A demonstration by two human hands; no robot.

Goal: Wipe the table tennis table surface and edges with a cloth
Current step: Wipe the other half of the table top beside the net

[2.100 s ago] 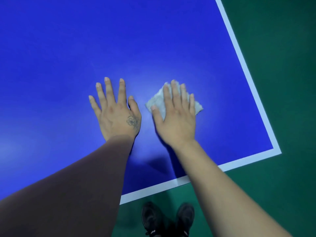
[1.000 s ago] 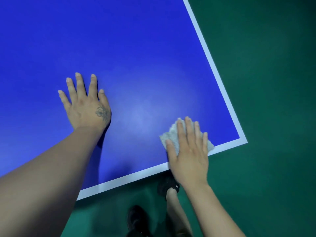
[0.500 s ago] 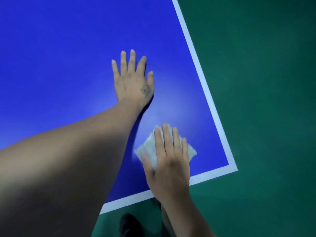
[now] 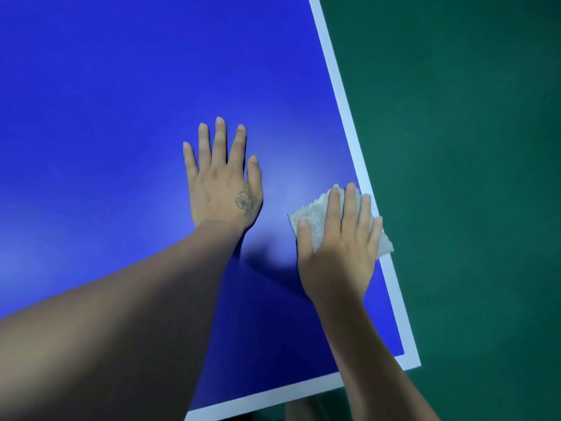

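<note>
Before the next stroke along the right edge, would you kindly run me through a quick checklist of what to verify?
1. Cloth under the right hand: ok, flat fingers press it down.
2. Cloth reaches the white side line: ok, its right corner overlaps the line and the edge.
3. Left hand clear of the wiping path: ok, it rests flat on the blue table, apart from the cloth.
4. Path along the line toward the near corner: ok, nothing lies on it.
5. Surface already clean or damp: cannot tell.
</note>
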